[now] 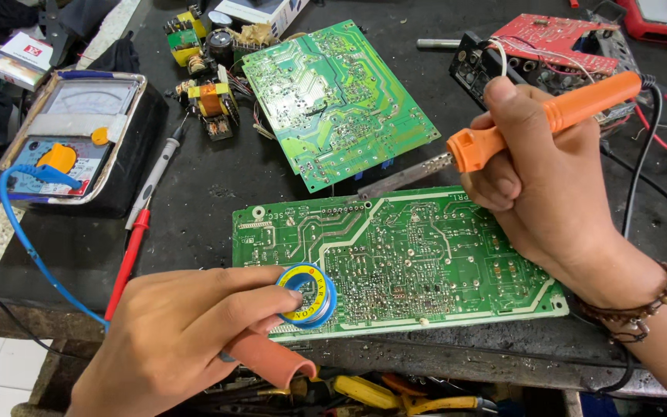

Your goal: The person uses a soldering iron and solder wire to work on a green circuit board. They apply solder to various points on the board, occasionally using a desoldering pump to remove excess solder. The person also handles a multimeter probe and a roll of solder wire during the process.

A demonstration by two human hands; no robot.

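My right hand grips an orange-handled soldering iron, its metal tip pointing left over the top edge of a long green circuit board lying solder side up. My left hand pinches a small blue and yellow spool of solder wire at the board's lower left corner. A reddish tube lies under that hand's fingers.
A second green circuit board lies tilted behind. An analogue multimeter sits at left with red and grey probes and a blue wire. A red board rests on a black unit at back right. Tools with yellow handles lie below the bench edge.
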